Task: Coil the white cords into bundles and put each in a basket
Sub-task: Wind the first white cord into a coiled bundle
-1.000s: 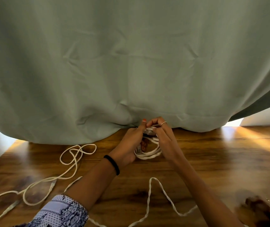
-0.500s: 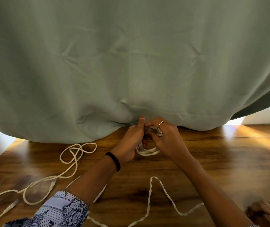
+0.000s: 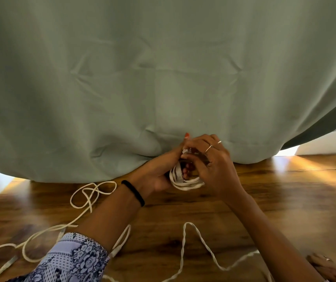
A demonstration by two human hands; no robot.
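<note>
1. The curtain hangs along the table's far edge and hides whatever is behind it. No basket shows anywhere, so I can't say which way the bundle must travel.
2. The table carries loose cord. One cord lies in loops towards the left edge, and a twisted cord snakes along the near edge. Both look still to be coiled.
3. The left hand grips the coil from the left, fingers curled through its middle.
4. The right hand is over the coil from the right, fingers bent tight, pinching what looks like a cord end at the top of the bundle.
5. The coil sits between both palms, just above the table near the far edge. Its loops stand roughly upright, with the end on top and nearer the right fingertips. I'd judge that hand will tuck it.
6. Another hand rests at the near right corner.
</note>
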